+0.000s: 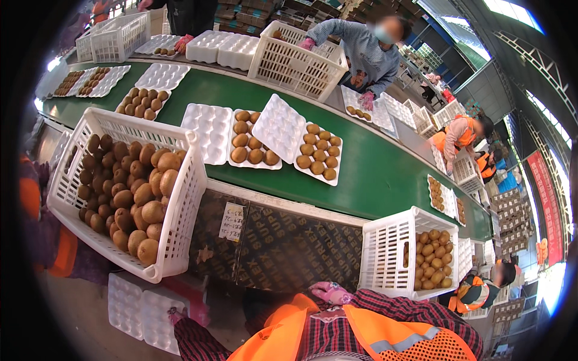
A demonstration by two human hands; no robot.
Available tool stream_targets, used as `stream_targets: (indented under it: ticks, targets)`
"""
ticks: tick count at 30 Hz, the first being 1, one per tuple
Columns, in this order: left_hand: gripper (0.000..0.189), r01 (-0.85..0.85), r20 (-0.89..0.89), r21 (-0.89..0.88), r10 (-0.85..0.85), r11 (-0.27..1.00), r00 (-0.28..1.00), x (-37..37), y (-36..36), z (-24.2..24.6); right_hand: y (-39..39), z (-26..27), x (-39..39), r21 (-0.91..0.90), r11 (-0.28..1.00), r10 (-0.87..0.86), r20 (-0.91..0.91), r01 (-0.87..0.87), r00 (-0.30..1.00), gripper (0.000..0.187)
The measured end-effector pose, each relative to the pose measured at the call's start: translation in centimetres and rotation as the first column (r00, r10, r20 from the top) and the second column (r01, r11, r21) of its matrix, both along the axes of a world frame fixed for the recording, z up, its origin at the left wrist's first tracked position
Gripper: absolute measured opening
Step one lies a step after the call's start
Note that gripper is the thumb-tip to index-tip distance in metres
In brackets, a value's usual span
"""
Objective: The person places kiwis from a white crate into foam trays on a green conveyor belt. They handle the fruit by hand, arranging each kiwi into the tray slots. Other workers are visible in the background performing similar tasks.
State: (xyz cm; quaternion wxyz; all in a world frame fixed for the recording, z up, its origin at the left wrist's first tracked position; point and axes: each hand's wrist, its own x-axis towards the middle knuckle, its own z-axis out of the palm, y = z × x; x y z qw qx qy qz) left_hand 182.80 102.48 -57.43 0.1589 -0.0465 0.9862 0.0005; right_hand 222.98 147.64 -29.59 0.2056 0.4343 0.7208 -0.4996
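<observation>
My left hand [177, 314], in a patterned glove, reaches down at the lower left and touches the edge of a white molded tray [160, 318]. Whether its fingers grip the tray is unclear. A second white tray [125, 304] lies beside that one. My right hand [332, 293], in a pink flowered glove, is at the near edge of a dark printed board [298, 243], fingers together and nothing visible in it. To its right stands a white slatted crate [388, 252] of kiwifruit [433, 259]. A larger white crate [183, 243] at left holds many kiwifruit [124, 198].
Beyond the board runs a green conveyor belt [370, 176]. On it are kiwifruit-filled trays [318, 153] [250, 140] and empty trays [207, 133] [280, 126]. Across the belt, a masked person [370, 58] works beside a white crate [298, 63]. Another person's orange-trimmed sleeve [63, 252] is close at left.
</observation>
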Motion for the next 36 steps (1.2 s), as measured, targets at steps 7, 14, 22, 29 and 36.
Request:
stream_targets:
  ticks: [7, 14, 22, 29, 36]
  targets:
    - [0.042, 0.264, 0.485, 0.008, -0.235, 0.965, 0.842, -1.7, 2.4, 1.3, -1.1, 0.1, -1.3, -0.043, 0.997, -0.069, -0.033, 0.068, 0.997, 0.036]
    - [0.009, 0.192, -0.239, 0.369, -0.106, 0.909, 0.965, 0.0, 0.8, 10.4, -0.9, -0.1, -3.2, 0.113, 0.994, 0.021, -0.196, 0.001, 0.98, 0.039]
    - [0.033, -0.079, 0.037, 0.988, 0.293, 0.135, 0.955, 9.2, 19.0, 28.0, -4.3, 5.7, -10.3, -0.222, 0.931, 0.085, -0.638, -0.289, 0.765, 0.09]
    - [0.019, -0.303, 0.223, 0.948, -0.476, -0.097, 0.851, 20.4, 39.6, 32.3, -3.4, 2.8, -3.3, -0.652, 0.662, -0.746, -0.527, 0.37, 0.407, 0.031]
    - [0.067, 0.879, -0.278, 0.448, -0.908, 0.166, 0.313, 26.4, 43.3, 22.6, 2.5, -3.2, 5.1, 0.263, 0.653, -0.58, -0.428, 0.71, 0.693, 0.041]
